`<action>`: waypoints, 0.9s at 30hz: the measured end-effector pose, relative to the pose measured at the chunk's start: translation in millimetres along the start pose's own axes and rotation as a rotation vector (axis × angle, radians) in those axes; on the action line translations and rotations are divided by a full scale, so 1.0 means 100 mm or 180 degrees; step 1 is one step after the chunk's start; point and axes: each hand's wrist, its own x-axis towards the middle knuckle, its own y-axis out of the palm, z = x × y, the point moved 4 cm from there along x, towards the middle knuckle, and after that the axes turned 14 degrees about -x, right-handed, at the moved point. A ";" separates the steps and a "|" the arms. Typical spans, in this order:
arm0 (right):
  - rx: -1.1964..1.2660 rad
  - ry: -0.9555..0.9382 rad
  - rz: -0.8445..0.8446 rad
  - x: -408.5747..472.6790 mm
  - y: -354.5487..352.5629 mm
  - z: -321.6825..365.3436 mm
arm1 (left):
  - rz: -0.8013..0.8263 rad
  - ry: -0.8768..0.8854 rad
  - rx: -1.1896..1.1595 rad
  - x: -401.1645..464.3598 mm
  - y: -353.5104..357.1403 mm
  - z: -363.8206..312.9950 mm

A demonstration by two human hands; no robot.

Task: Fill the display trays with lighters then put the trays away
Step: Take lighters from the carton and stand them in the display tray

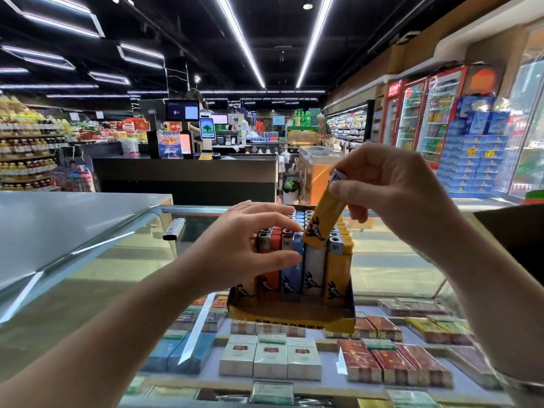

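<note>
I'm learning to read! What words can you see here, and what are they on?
Black script logo on the lighters standing in the display tray: too blurred to read.
Black characters along the tray's front edge: cut off and unreadable.
Cigarette packs under the glass counter: print too small.
Red fridge sign: blurred.

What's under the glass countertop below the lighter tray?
Under the clear glass countertop: rows of boxed cigarette packs. The yellow cardboard lighter tray covers whatever lies directly beneath it.
</note>
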 end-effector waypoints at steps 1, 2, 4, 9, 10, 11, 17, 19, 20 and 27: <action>0.0045 0.0034 0.0095 0.00 -0.01 -0.01 | 0.0035 -0.0028 0.0004 0.00 0.01 0.01; 0.0084 0.0055 0.0173 0.00 -0.02 -0.02 | 0.0064 -0.0064 -0.0012 0.00 0.01 0.01; 0.0121 0.0069 0.0300 0.00 -0.05 -0.03 | 0.0102 -0.0131 -0.0061 0.00 0.02 0.04; -0.0022 0.0033 0.0962 -0.03 0.02 -0.04 | 0.0111 -0.0111 -0.0119 0.00 0.02 0.04; -0.0213 0.0045 0.1130 -0.04 0.06 -0.04 | 0.0110 -0.0098 -0.0125 0.00 0.02 0.04; -0.0444 0.0054 0.1276 -0.05 0.10 -0.06 | 0.0108 -0.0076 -0.0126 0.00 0.02 0.04; -0.0833 0.0179 0.1752 -0.09 0.18 -0.08 | 0.0093 -0.0004 -0.0118 0.00 0.01 0.04; -0.0793 0.0217 0.1863 -0.10 0.17 -0.09 | 0.0096 0.0001 -0.0145 0.00 0.01 0.05; -0.0784 0.0224 0.1912 -0.10 0.16 -0.09 | 0.0096 0.0003 -0.0154 0.00 0.01 0.05; -0.1077 0.0159 0.2049 -0.12 0.20 -0.08 | 0.0078 0.0027 -0.0120 0.01 0.00 0.07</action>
